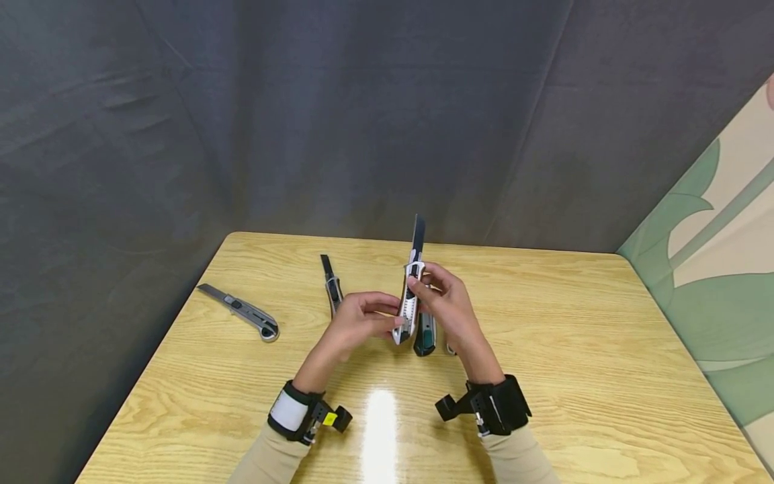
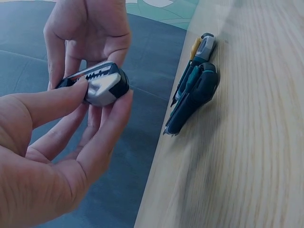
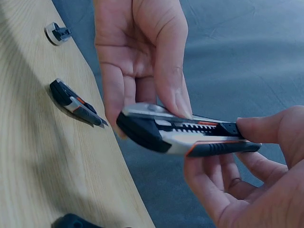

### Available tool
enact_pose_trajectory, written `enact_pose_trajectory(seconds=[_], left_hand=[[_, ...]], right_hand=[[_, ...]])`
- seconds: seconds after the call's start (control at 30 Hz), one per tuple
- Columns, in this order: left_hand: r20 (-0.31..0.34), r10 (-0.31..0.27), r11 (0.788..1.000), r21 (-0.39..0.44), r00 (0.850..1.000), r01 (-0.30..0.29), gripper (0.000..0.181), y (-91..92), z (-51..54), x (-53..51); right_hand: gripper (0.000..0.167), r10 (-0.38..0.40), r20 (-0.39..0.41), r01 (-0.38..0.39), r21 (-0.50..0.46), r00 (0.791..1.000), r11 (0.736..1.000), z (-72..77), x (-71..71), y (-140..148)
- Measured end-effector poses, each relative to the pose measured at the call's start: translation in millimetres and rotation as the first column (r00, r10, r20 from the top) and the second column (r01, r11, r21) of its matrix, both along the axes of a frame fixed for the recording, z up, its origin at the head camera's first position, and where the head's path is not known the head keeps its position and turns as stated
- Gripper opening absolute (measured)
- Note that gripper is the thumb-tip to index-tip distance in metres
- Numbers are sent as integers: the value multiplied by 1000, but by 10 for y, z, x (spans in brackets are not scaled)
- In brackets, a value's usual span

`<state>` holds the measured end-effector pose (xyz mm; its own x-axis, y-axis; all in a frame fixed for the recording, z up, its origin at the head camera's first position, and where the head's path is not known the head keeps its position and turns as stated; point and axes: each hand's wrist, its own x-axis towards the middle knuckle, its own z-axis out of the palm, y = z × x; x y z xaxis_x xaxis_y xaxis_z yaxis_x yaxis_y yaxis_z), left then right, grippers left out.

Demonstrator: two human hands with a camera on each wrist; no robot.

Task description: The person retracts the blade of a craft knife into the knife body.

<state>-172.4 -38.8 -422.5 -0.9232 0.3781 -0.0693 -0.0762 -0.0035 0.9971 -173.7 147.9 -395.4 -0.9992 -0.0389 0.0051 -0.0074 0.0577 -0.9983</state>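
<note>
Fingers, left: on my feed the left hand (image 1: 361, 317) pinches the near end of the raised cutter (image 3: 190, 145), thumb on its silver top, the other fingers underneath.
Fingers, right: I have the right hand (image 1: 453, 306) gripping the same body nearer the blade (image 1: 418, 238), thumb against the black slider (image 3: 229, 129).
Raised cutter: held off the table (image 1: 605, 349) between both hands; silver and black with orange trim, its blade out and pointing away from me.
Teal-and-black cutter: my left wrist view shows it on the wood (image 2: 194, 97), with a yellow-marked cutter (image 2: 205, 48) just beyond it.
Cutter by the left hand: it lies blade out (image 1: 332, 289), partly hidden from my head camera.
Silver cutter: I see it well apart, near the table's left edge (image 1: 244, 311).
Backdrop: dark cloth (image 1: 387, 121) behind.
</note>
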Motion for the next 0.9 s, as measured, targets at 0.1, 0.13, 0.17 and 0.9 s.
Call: enact_pose_trajectory(seconds=[0.1,0.13,0.17,0.9], left_hand=[[-1,17,1000,-1,1000,-17,31,-3,9,11],[0,25,1000,-1,1000,-25,31,-4,8,13],[-1,30,1000,0,1000,-30,31,-4,8,14],[4,53,999,-14,999,-53,34,4,-17,5]], right_hand=[[37,7,20,-7,24,1000,1000,-6,-1,2],[37,8,28,-9,31,1000,999,-8,0,1],[38,11,36,-12,35,999,999,-9,2,1],[39,37,49,-36,-8,998,999,-3,9,-60]])
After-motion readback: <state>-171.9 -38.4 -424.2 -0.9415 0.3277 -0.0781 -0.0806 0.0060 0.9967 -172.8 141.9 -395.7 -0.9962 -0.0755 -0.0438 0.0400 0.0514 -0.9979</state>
